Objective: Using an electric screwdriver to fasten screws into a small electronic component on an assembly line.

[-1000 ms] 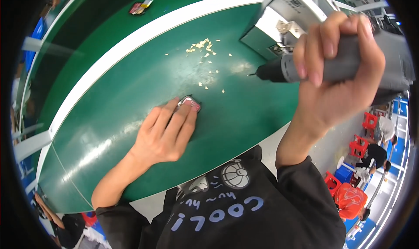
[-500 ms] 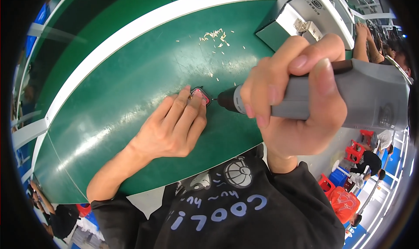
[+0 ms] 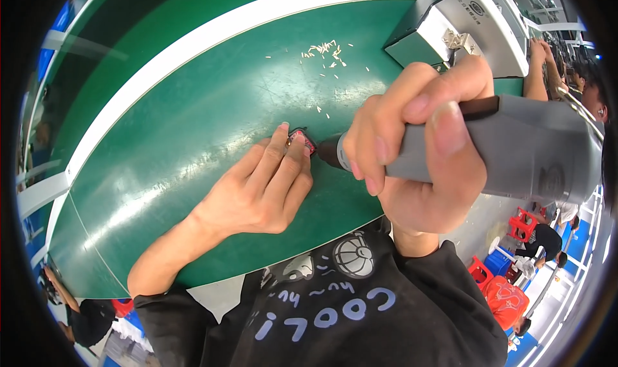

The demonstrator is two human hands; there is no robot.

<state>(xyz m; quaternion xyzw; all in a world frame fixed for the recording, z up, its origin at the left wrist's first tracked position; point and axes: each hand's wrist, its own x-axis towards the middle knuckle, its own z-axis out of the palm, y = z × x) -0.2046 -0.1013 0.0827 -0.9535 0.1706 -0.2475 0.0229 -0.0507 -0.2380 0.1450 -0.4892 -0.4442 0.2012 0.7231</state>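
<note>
Beneath the fingertips of my left hand (image 3: 254,196) lies a small, black-rimmed piece with a red inside (image 3: 310,145), pinned to the green tabletop (image 3: 193,154). Those fingers cover much of it, so its kind is unclear. My right hand (image 3: 425,154) is wrapped round a grey electric screwdriver (image 3: 534,148), held nearly level. The screwdriver's black nose (image 3: 329,152) points left and meets the right edge of the piece. Its bit is too small to make out there.
Several tiny pale gold screws or pins (image 3: 325,53) are scattered beyond the piece. A grey and white box-shaped machine (image 3: 489,26) with a metal fitting (image 3: 458,42) stands at the far right. A white rail (image 3: 148,64) borders the table. Red stools (image 3: 523,224) and people are off to the right.
My right hand has brought the screwdriver left, and its nose is now against the piece's edge instead of slightly apart. My left hand still presses the piece. The view has shifted slightly.
</note>
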